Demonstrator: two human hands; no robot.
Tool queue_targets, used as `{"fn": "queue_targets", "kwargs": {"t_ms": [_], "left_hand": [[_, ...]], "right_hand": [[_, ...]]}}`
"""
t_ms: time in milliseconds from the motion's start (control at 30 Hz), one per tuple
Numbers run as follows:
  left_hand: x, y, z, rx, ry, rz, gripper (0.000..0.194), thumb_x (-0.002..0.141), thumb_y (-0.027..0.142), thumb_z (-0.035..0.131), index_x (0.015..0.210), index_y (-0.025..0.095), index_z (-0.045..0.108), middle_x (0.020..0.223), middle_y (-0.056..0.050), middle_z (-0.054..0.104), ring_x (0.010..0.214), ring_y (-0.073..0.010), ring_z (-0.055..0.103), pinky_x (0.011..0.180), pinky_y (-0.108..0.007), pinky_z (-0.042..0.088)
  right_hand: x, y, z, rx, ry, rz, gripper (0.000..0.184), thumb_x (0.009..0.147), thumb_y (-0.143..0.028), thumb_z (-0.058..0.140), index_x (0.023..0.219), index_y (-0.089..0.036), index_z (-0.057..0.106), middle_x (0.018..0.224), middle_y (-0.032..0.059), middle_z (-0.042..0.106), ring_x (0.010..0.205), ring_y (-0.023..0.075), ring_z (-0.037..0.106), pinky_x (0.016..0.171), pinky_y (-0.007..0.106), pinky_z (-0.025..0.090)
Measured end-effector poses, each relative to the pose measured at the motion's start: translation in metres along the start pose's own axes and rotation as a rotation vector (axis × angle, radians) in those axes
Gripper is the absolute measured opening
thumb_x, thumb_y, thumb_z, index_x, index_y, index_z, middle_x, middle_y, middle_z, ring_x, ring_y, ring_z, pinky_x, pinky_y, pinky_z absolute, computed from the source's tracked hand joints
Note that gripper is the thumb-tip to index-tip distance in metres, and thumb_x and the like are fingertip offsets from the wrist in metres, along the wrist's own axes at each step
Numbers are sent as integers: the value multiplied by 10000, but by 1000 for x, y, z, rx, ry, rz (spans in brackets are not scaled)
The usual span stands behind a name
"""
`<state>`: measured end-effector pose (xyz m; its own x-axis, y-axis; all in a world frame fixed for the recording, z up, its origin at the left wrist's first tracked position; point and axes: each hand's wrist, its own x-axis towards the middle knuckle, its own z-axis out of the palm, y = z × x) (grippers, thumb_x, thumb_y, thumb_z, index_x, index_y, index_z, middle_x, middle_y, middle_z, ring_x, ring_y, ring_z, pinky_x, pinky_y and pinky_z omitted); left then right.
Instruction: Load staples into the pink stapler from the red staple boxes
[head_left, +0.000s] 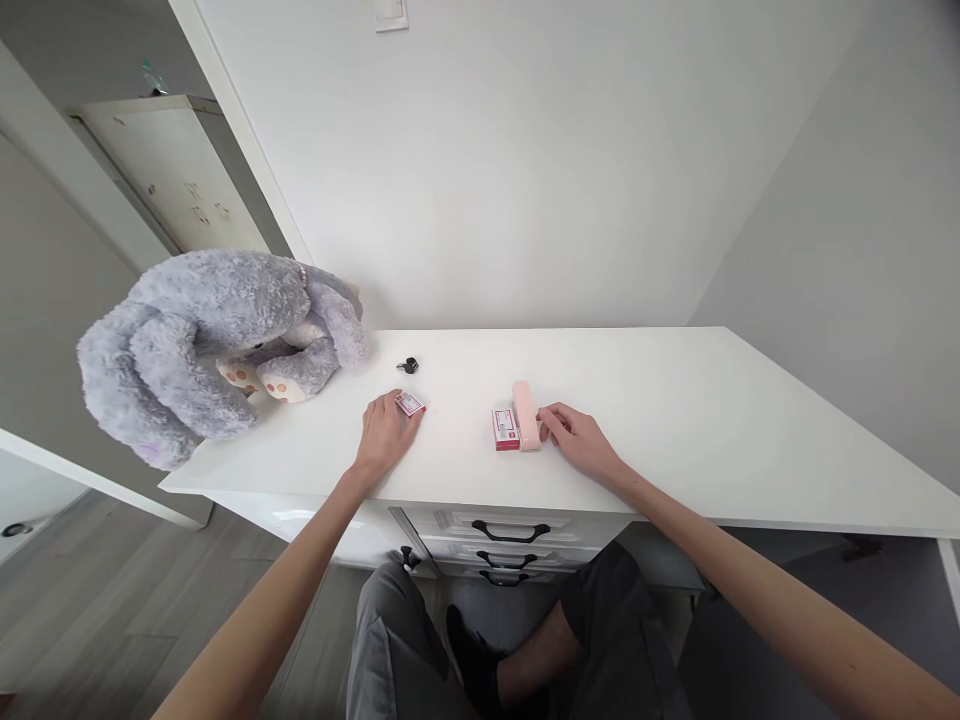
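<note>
My left hand [382, 430] rests on the white top, its fingers closed round a small red-and-white box [410, 403]. A second red-and-white box [505, 430] lies nearer the middle, close against the left side of a pale pink stapler [526, 415]. On the stapler's right side is my right hand [574, 435], fingers curled in and tips at the stapler's edge. Whether those fingers grip anything is hidden. Small print on both boxes is too fine to read.
A small black key [408, 366] lies beyond my left hand. At the left end sits a big grey plush toy [225, 340] with long ears. The white cabinet top [637, 380] meets a wall behind; drawers with black handles [510, 530] face my knees.
</note>
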<state>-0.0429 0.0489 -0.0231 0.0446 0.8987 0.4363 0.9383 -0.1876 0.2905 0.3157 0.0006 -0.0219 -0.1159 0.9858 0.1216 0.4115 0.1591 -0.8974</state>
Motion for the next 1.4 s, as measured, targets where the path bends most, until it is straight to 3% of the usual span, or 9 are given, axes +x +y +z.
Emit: {"fn": "queue_targets", "kwargs": {"t_ms": [267, 367, 467, 633, 967, 1067, 1167, 1267, 1400], "left_hand": [[-6, 18, -14, -219, -78, 112, 585, 953, 533, 568, 1416, 200, 444, 1411, -148, 567, 1328, -313, 539, 1139, -478, 420], [-9, 39, -15, -361, -168, 110, 630, 941, 553, 599, 1444, 225, 408, 1435, -127, 582, 1319, -284, 572, 1125, -454, 450], [-11, 66, -14, -439, -245, 192, 690, 936, 560, 620, 1493, 258, 347, 1440, -107, 598, 1342, -270, 568, 1149, -455, 431], [-10, 99, -13, -461, -349, 271, 767, 919, 586, 638, 1538, 290, 295, 1485, -98, 577, 1409, -301, 509, 1165, -480, 401], [-7, 115, -5, -460, -392, 291, 831, 853, 589, 710, 1536, 296, 337, 1475, -108, 583, 1425, -341, 480, 1170, -541, 386], [-7, 115, 0, -457, -335, 311, 814, 865, 609, 686, 1535, 285, 357, 1549, -113, 506, 1462, -326, 439, 1197, -527, 371], [-2, 105, 9, -426, -162, 254, 620, 984, 563, 520, 1501, 238, 410, 1556, -132, 483, 1461, -287, 437, 1211, -488, 367], [12, 81, 19, -311, 42, 155, 478, 1046, 469, 383, 1420, 188, 483, 1516, -159, 515, 1456, -288, 423, 1226, -515, 334], [35, 39, 27, -79, 70, 33, 559, 999, 442, 433, 1450, 111, 445, 1604, -218, 384, 1514, -377, 288, 1231, -600, 276]], "right_hand": [[1, 0, 0, -26, 8, -17, 440, 1001, -625, 431, 896, -259, 653, 810, 15, 737, 667, 189, 570, 631, 321, 407], [1, 0, 0, -28, 4, -20, 447, 1002, -630, 424, 899, -260, 652, 811, 17, 738, 665, 191, 569, 638, 323, 412], [2, 1, 0, -32, 5, -18, 450, 1006, -628, 416, 889, -262, 650, 815, 16, 738, 673, 193, 572, 647, 325, 414], [5, 3, 0, -32, 5, -11, 446, 1006, -625, 421, 944, -259, 668, 829, 14, 748, 682, 192, 580, 660, 324, 421], [6, 6, 0, -21, 10, -25, 446, 1008, -623, 417, 960, -262, 675, 818, 9, 746, 672, 187, 583, 645, 319, 428], [6, 6, -1, -18, 7, -27, 444, 1007, -624, 417, 950, -262, 667, 821, 13, 747, 677, 190, 587, 652, 324, 434], [5, 5, -2, -12, 7, -29, 443, 1008, -622, 414, 911, -261, 651, 820, 14, 751, 676, 189, 591, 653, 325, 435], [5, 4, -2, -9, 10, -28, 435, 1016, -606, 413, 881, -261, 642, 819, 8, 752, 667, 183, 585, 651, 321, 427], [4, 2, -2, -1, 9, -19, 425, 1018, -600, 413, 894, -263, 640, 821, 8, 749, 665, 183, 578, 649, 322, 420]]}}
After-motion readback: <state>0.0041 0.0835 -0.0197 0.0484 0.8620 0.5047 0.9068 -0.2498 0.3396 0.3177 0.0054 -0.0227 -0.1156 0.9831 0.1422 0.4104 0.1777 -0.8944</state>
